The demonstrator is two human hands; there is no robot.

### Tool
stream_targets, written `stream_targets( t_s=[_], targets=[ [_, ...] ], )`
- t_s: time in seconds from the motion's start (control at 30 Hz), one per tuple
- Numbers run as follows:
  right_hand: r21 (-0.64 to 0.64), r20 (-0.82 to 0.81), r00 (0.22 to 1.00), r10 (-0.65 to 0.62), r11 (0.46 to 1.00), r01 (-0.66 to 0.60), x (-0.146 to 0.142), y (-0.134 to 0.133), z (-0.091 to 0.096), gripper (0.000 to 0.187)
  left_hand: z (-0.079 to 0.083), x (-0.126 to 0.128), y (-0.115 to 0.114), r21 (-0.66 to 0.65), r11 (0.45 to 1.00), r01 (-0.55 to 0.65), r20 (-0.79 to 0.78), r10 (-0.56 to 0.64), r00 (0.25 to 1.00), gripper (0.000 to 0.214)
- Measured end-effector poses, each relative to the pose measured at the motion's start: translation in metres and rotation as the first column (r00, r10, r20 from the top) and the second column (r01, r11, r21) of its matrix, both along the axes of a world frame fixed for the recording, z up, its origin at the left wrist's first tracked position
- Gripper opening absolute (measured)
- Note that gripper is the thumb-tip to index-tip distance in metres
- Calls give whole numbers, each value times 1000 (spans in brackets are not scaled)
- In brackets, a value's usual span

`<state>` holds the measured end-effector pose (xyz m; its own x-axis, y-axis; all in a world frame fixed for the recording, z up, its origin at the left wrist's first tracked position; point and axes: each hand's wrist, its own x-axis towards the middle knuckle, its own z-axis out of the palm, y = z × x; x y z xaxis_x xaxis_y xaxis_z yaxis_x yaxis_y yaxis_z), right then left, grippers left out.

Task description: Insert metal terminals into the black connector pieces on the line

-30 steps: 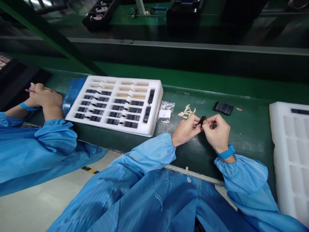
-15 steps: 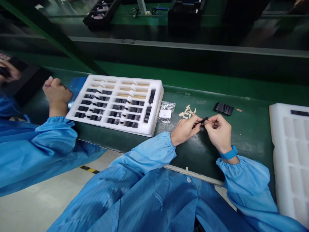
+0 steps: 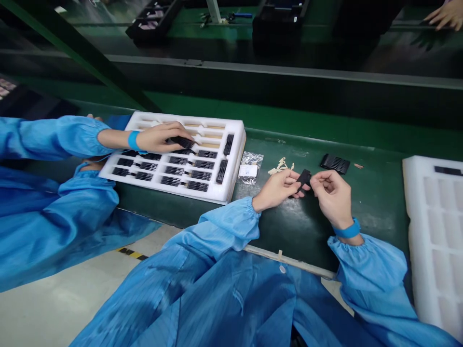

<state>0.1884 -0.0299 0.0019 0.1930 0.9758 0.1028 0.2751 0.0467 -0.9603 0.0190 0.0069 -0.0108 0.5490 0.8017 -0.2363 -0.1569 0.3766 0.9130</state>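
My left hand (image 3: pixel 278 189) and my right hand (image 3: pixel 331 195) meet over the green bench, both pinching a small black plastic part (image 3: pixel 303 179) between their fingertips. Just beyond my left hand lie several small beige scraps (image 3: pixel 279 166) and a clear plastic bag with a white label (image 3: pixel 249 167). A loose black ribbed part (image 3: pixel 334 163) rests on the bench behind my right hand.
A white foam tray (image 3: pixel 237 144) with rows of black parts sits left of my hands. A co-worker's hand (image 3: pixel 159 137) in a blue sleeve reaches into it, holding a black part. Another white foam tray (image 3: pixel 430 221) stands at the right edge. Black bins sit on the far shelf.
The co-worker's arm has swung from the far left over the foam tray and taken hold of a black part. My hands have turned the small part slightly and stayed in place.
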Motion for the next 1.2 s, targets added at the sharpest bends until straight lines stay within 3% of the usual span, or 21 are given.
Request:
stream_targets(
  t_s=[0.33,0.63,0.87,1.07,1.2],
  targets=[
    [-13,-28,999,-40,999,40,-3,0,0,15,-8,0,-2,130,992,1,10,-2,1000,34],
    [-21,-51,998,-48,999,47,-3,0,0,16,-7,-1,-3,168,986,18,32,-24,999,42],
    [-65,-216,973,75,994,-91,3,3,-2,20,8,-7,1,22,995,95,51,-96,994,53],
    [-58,-448,868,217,961,-270,10,1,-7,19,16,-12,3,-78,979,186,153,-172,973,48],
    [-32,-493,835,244,954,-298,9,0,-10,17,15,-13,4,-167,960,225,220,-186,958,49]
  ],
)
